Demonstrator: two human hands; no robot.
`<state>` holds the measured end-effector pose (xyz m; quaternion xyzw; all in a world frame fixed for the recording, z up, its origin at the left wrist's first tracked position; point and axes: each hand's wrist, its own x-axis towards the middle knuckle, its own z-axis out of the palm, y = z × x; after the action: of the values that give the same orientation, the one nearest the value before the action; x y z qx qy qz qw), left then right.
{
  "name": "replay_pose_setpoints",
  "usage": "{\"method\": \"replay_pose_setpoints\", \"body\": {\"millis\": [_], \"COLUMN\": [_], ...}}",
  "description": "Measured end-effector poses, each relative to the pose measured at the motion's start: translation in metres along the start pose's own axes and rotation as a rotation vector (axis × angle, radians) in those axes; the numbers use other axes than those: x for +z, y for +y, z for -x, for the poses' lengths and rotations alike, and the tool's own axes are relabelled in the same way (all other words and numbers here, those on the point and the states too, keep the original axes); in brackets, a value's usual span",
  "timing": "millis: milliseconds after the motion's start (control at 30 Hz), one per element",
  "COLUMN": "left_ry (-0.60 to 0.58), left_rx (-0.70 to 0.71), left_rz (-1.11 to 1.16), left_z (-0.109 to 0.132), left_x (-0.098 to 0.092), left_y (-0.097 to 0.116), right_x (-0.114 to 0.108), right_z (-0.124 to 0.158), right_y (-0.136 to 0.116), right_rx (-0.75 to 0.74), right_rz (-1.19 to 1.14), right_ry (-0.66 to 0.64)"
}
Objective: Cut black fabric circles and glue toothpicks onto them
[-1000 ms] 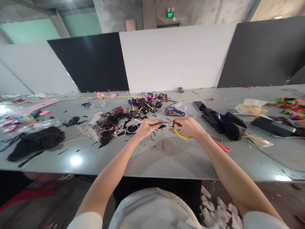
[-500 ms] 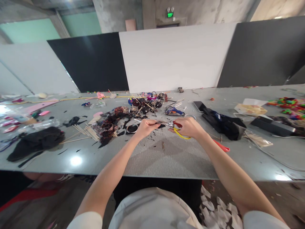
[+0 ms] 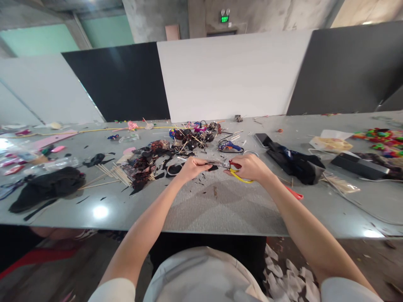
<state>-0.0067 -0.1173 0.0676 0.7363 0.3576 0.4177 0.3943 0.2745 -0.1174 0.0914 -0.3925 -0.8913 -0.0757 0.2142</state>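
My right hand (image 3: 250, 167) is wrapped round a pair of scissors (image 3: 233, 173) with red and yellow handles. Their metal blades point left, toward my left hand (image 3: 193, 168). That hand is closed in a pinch right by the blade tips; whatever lies between its fingers is too small to make out. A black scrap (image 3: 213, 167) shows just below the blades. Small dark clippings (image 3: 199, 181) are scattered on the table under my hands. Beside my left wrist lies a roll of tape (image 3: 174, 169), partly hidden.
Spiky stick-and-black-fabric pieces (image 3: 189, 140) lie beyond my hands, with a blue glue gun (image 3: 231, 146) to their right. Loose wooden sticks (image 3: 115, 174) and black cloth (image 3: 47, 188) are at left. Another black cloth bundle (image 3: 296, 163) and a red-handled item (image 3: 294, 193) sit at right.
The scissor handles and blades have shifted very slightly. Both hands stay in nearly the same place.
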Motion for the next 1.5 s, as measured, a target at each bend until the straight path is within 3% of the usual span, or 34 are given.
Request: {"method": "replay_pose_setpoints", "body": {"millis": [333,633,1100,1400,1500], "left_ry": [-0.130,-0.128,-0.231,-0.224,-0.156], "left_rx": [-0.044,-0.116,-0.159,-0.149,-0.147], "left_rz": [0.034,0.073,0.052,0.085,0.099], "left_z": [0.001,0.003,0.002,0.003,0.002], "left_x": [-0.005,-0.007,-0.011,-0.009,-0.006], "left_y": [0.004,0.007,0.007,0.008,0.006], "right_x": [-0.004,-0.002,0.001,0.004,0.007], "right_z": [0.001,0.002,0.002,0.002,-0.001], "right_y": [0.003,0.004,0.007,0.007,0.007], "right_rx": [-0.060,-0.089,-0.132,-0.078,0.011], "right_rz": [0.023,0.059,0.094,0.045,0.054], "right_ry": [-0.054,-0.020,0.004,0.023,0.035]}}
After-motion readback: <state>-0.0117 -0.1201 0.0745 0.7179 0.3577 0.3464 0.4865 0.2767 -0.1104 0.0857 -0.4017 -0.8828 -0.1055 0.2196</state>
